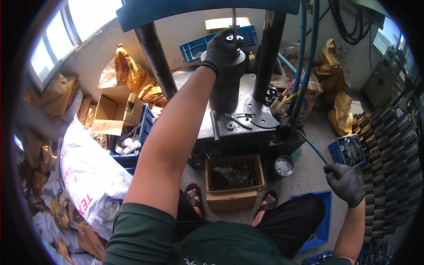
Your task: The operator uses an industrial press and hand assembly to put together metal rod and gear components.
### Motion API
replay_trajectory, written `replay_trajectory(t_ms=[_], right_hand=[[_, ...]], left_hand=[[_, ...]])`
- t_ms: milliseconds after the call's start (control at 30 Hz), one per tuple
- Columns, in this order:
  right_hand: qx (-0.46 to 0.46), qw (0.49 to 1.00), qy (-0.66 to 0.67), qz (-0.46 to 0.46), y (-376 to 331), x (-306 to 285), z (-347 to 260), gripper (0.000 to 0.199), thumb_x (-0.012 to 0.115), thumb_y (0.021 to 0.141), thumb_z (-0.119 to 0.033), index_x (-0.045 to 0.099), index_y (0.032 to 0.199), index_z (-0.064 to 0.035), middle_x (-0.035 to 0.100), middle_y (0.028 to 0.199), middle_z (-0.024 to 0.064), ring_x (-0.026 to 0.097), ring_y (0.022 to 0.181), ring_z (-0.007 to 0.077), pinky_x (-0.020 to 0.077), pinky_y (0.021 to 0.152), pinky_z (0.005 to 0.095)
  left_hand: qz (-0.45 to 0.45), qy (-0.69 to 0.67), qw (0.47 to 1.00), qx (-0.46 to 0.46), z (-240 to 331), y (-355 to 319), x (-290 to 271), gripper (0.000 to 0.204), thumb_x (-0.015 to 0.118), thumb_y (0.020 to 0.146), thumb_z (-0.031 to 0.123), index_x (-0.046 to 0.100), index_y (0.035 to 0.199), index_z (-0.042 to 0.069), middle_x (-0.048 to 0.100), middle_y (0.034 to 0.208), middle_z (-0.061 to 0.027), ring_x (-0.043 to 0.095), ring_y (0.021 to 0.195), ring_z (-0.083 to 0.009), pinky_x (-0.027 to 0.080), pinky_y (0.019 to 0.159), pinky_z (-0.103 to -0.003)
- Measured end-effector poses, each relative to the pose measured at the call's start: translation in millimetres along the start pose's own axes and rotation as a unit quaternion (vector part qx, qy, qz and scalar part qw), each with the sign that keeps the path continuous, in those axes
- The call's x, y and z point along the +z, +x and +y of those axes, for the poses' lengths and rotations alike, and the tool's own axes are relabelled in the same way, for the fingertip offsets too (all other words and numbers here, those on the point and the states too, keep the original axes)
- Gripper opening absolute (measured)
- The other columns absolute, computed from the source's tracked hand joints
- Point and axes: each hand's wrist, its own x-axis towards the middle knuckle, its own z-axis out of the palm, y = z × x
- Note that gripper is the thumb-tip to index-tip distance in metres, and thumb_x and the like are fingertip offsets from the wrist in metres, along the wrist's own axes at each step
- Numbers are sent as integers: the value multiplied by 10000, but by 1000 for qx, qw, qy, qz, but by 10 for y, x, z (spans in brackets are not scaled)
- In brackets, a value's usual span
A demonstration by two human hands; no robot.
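My left hand (221, 49), in a black glove, reaches up to the top of a thick dark metal cylinder (226, 88) on the press table. Its fingers close on a small round metal part (234, 38), which lies under a thin upright rod (233, 20); the hand partly hides the part. At the right, my right hand (345, 184), gloved too, is wrapped round the end of a long thin lever (314, 149) that slopes up to the machine. The press table (201, 126) carries a short bar (215, 126), a small ring (230, 126) and a flat curved plate (265, 118).
Two dark columns (155, 59) flank the cylinder under a blue crossbeam (198, 6). Between my feet stands a cardboard box (232, 201) of metal parts, beside a round tin (283, 167). A blue bin (346, 150) and stacked metal pieces (388, 168) are right; a white sack (88, 168) is left.
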Motion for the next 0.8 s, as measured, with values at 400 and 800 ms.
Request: replay_trajectory(t_ms=[400,800], right_hand=[[-164,855,-38,491,1525,-1012,141,213,668,983,-96,721,1163,5,746,1006,166,742,886,230,570,815,335],[-36,998,-55,-3,-30,131,-29,299,629,849,-150,746,1084,-7,729,978,219,718,910,384,573,857,453]], left_hand=[[-35,-152,980,-121,202,-55,-48,372,808,926,260,718,1210,36,736,878,-43,691,745,-91,590,719,-250],[-35,-130,985,-106,47,-28,-79,402,821,913,290,714,1206,35,726,906,-45,681,765,-104,590,739,-293]])
